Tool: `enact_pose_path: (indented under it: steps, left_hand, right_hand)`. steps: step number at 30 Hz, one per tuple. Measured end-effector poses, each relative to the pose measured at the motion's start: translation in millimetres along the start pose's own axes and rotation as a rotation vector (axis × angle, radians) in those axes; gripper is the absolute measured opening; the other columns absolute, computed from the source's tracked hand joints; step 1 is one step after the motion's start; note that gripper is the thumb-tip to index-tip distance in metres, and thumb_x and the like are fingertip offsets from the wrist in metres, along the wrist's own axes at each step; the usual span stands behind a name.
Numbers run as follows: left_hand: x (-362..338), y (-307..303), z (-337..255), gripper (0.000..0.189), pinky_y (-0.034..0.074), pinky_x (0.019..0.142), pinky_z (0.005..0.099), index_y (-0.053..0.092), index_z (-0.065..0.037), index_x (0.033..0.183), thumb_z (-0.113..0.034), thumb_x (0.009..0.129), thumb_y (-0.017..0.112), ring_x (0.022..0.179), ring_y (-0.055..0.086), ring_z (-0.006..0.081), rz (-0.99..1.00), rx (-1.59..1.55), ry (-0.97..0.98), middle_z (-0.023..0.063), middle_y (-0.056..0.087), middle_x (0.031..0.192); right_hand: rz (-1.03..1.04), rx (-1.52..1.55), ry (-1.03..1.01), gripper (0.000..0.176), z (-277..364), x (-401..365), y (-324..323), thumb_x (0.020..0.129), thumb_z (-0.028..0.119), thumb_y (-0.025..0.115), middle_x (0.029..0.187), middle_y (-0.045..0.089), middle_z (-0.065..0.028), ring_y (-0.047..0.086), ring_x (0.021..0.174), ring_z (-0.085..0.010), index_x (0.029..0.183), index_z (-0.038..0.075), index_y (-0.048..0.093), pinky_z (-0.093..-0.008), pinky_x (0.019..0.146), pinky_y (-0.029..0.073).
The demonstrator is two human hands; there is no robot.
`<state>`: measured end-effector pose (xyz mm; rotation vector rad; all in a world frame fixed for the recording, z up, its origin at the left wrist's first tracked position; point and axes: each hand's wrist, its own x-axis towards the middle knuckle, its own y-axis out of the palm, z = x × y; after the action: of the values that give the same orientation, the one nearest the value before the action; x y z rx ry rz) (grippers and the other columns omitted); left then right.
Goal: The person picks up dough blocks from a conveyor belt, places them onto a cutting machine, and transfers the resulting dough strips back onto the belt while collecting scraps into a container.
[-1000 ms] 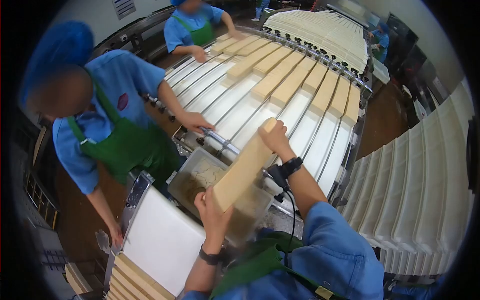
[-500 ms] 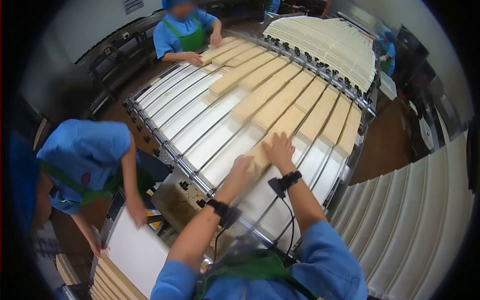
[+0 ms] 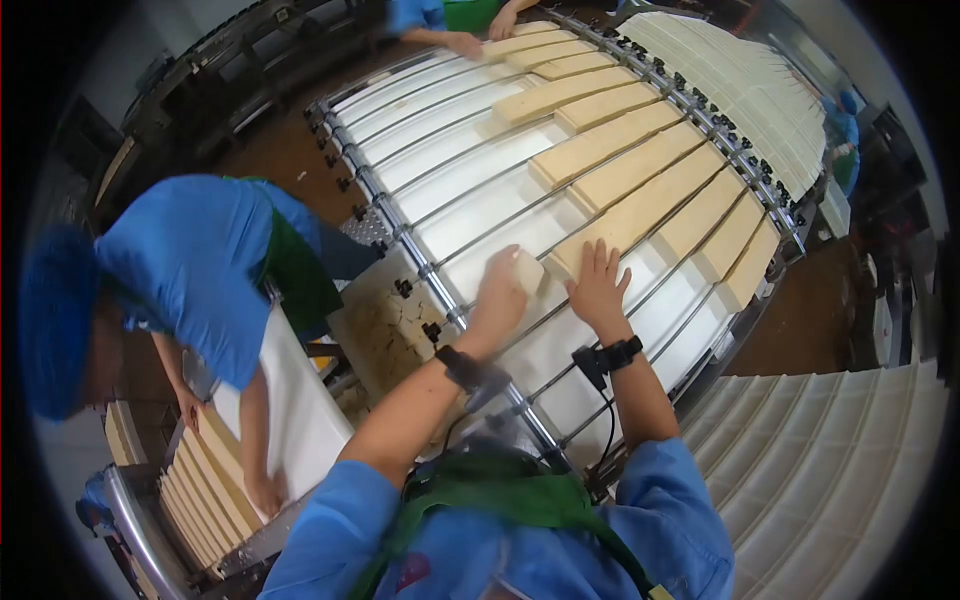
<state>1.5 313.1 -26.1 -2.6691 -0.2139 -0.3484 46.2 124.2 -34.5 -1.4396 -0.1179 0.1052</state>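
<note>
My left hand (image 3: 500,295) is curled around a short, pale cream block (image 3: 528,271), close over the white belt and near the slab in front of my right hand. Slightly blurred, its fingertips are partly hidden by the block. My right hand (image 3: 601,292) lies with fingers spread on the near end of a long cream-coloured slab (image 3: 635,212). Both hands reach over a white conveyor surface (image 3: 470,240) divided into lanes by thin metal rods. More long slabs (image 3: 700,218) lie side by side in the neighbouring lanes.
A metal bar (image 3: 415,255) with black knobs borders the belt on the left. Beside it, a co-worker (image 3: 190,265) bends over a white board and a row of cream slabs (image 3: 205,500). Another person's hand (image 3: 463,44) rests by the far slabs. Pale ridged sheeting (image 3: 800,470) stands at right.
My view has turned, shifting the belt rightward and up. My left hand has come away from the slab's side with a short block in it. The co-worker at left has leaned further down.
</note>
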Motion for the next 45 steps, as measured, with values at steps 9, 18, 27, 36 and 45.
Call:
enact_pose_path:
  steps: [9,18,27,36,45]
  left_hand:
    - [-109,-148,-2,0.063,0.036,0.108,0.0385,0.040,-0.003,0.137,-0.002,0.076,0.057,0.124,0.049,0.0341,-0.032,0.018,-0.159,0.0194,0.051,0.132]
    - [-230,-209,54,0.082,0.037,0.109,0.0418,0.017,-0.007,0.152,-0.014,0.087,0.066,0.136,0.034,0.0363,-0.097,-0.050,-0.217,0.0217,0.023,0.153]
    - [-425,-352,116,0.067,0.037,0.105,0.0450,0.040,0.004,0.136,-0.024,0.084,0.071,0.123,0.046,0.0367,-0.957,0.477,-0.705,0.0248,0.047,0.132]
    - [-575,-458,135,0.096,0.036,0.103,0.0505,0.034,0.008,0.136,-0.042,0.068,0.082,0.124,0.038,0.0456,-0.913,0.674,-1.379,0.0303,0.043,0.131]
    - [-573,-457,147,0.092,0.047,0.085,0.0428,0.038,0.013,0.126,-0.052,0.071,0.074,0.097,0.053,0.0388,-0.772,0.818,-1.214,0.0246,0.052,0.109]
  right_hand:
    - [-0.163,-0.231,0.048,0.077,4,42,33,0.080,0.032,0.067,0.153,0.031,-0.0184,0.025,0.141,-0.0402,0.146,0.007,0.034,-0.0622,0.110,0.022]
    - [-0.124,-0.220,-0.218,0.085,129,0,-21,0.083,0.039,0.068,0.157,0.022,-0.0135,0.021,0.143,-0.0386,0.152,0.019,0.023,-0.0678,0.107,0.021]
    - [0.053,0.135,-1.089,0.048,356,-134,12,0.078,0.030,0.070,0.139,0.049,-0.0150,0.036,0.133,-0.0414,0.123,0.013,0.061,-0.0563,0.106,0.026]
    - [0.267,0.100,-1.212,0.059,571,-222,139,0.079,0.037,0.068,0.140,0.046,-0.0216,0.033,0.134,-0.0450,0.129,0.008,0.056,-0.0560,0.107,0.027]
    - [0.281,0.081,-1.073,0.078,785,-309,182,0.090,0.052,0.052,0.155,0.025,-0.0225,0.029,0.139,-0.0388,0.147,0.003,0.033,-0.0517,0.111,0.025]
